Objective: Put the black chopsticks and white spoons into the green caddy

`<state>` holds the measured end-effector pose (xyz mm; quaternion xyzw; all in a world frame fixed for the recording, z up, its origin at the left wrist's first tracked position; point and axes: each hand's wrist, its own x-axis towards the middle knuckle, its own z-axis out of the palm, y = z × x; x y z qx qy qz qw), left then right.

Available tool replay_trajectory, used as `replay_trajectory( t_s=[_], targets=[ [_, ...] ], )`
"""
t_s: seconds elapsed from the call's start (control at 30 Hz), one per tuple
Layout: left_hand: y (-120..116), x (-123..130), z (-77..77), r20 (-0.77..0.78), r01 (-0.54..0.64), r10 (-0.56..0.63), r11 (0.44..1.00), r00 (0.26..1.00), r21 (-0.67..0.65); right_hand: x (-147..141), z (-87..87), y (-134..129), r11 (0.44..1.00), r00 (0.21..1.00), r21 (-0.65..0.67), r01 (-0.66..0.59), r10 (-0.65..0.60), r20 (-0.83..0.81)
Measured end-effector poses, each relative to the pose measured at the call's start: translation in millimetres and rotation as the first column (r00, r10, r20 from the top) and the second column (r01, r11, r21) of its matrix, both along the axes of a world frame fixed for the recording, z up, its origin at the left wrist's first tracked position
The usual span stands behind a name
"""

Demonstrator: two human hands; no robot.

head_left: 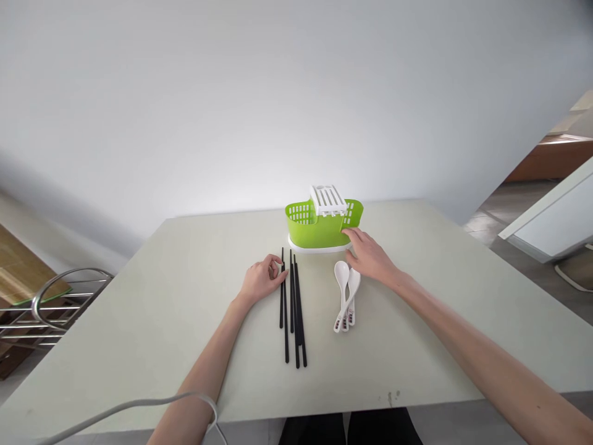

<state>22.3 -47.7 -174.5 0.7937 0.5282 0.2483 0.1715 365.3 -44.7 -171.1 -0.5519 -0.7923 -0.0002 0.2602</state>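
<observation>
My left hand [262, 279] rests on the table with its fingers loosely curled and the thumb a little apart from the forefinger. Its fingertips are beside or touching the upper ends of several black chopsticks [299, 315], which lie roughly lengthwise towards me. My right hand [370, 256] has its fingers stretched out against the front right side of a green plastic basket [315, 235], thumb lower down. The basket has a white base and a white slotted rack [330, 201] on top. White spoons [341, 272] with patterned handles lie overlapping below my right hand, which partly covers them.
The pale table [208, 247] reaches back to a white wall [231, 111]. A grey cable [139, 403] crosses my left forearm. On the far left is a metal rack [41, 309]; a white panel [556, 213] stands off to the right.
</observation>
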Motion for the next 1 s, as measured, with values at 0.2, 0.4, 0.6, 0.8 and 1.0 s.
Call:
replay_trajectory(
  t_s=[0.2,0.4,0.6,0.8,1.0],
  targets=[
    [-2.0,0.0,2.9,-0.032,0.018,-0.017,1.0,0.999,0.02,-0.5,3.4,-15.4,0.999,1.0,-0.038,0.009,-0.01,-0.026],
    [-6.1,-2.4,4.2,-0.097,0.059,-0.054,0.997,0.994,0.051,-7.3,10.1,-40.4,0.999,0.991,-0.036,0.01,-0.014,-0.132],
    [-8.1,-4.7,10.0,-0.136,0.02,-0.016,0.999,0.991,0.027,10.6,-5.0,-58.6,0.991,0.908,0.091,0.095,-0.049,-0.416],
    [-4.8,-15.5,19.3,-0.207,-0.189,0.184,0.982,0.961,-0.003,52.2,-37.3,-63.3,0.939,0.739,-0.105,0.328,-0.324,-0.591],
    [-2.1,-26.2,27.0,-0.312,-0.413,0.4,0.91,0.862,0.029,76.6,-57.4,-66.1,0.875,0.61,-0.261,0.407,-0.473,-0.635]
  ],
)
